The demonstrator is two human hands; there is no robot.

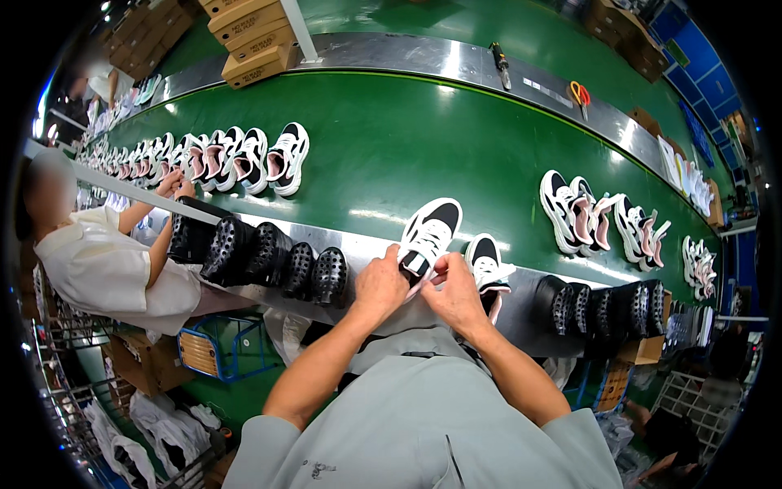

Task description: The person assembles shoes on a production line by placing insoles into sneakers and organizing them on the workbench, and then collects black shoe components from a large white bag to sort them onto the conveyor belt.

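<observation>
A white and black sneaker (432, 225) stands in front of me with its toe pointing away, at the near edge of the green belt (407, 147). My left hand (381, 284) is closed on the left side of its collar, beside the tongue. On the opposite side, my right hand (453, 292) has its fingers pinched at the collar's edge, where some pink lining shows. The fingertips partly cover the shoe's opening. Just right of that hand sits a second sneaker (485, 254) of the same kind, its tongue raised and its pink lining visible.
Black studded forms (330, 275) line the near ledge left of me, with more black forms (603, 308) to the right. Sneakers stand in a row (252, 159) and in groups (562, 212). Orange-handled scissors (579, 94), a screwdriver-like tool (500, 65) and stacked boxes (252, 41) lie beyond. A co-worker (106, 253) works at left.
</observation>
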